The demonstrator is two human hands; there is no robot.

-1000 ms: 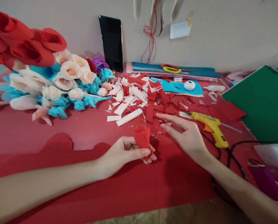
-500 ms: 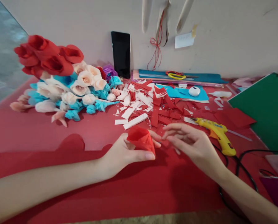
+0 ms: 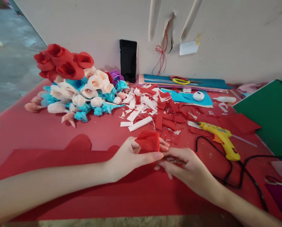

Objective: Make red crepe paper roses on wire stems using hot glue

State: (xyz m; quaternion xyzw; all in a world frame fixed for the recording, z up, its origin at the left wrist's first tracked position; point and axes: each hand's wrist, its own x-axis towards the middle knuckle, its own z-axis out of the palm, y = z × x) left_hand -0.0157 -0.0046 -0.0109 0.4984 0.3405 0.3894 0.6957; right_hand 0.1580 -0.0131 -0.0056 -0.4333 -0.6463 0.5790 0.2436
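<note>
A red paper flower (image 3: 147, 142) with a cupped, layered top is held in my left hand (image 3: 129, 154), thumb along its near side and fingers behind it. My right hand (image 3: 181, 164) has come up against the flower's lower right side, its index finger and thumb closed around the base. That base is hidden behind the fingertips of both hands. Beneath both hands lies a red sheet (image 3: 93, 189), with a rounded red piece (image 3: 79, 142) at its far edge.
Paper flowers (image 3: 70, 91) are heaped at left. Red and white paper scraps (image 3: 152, 107) lie ahead. A yellow glue gun (image 3: 222, 137) with a black cord rests at right, near a green board (image 3: 268, 113). A phone (image 3: 128, 60) leans on the wall; scissors (image 3: 180, 80) lie behind.
My right hand has moved left and down, closing its fingers at the flower's base. The flower has tipped in my left hand, so its opening shows less. The view has shifted slightly left.
</note>
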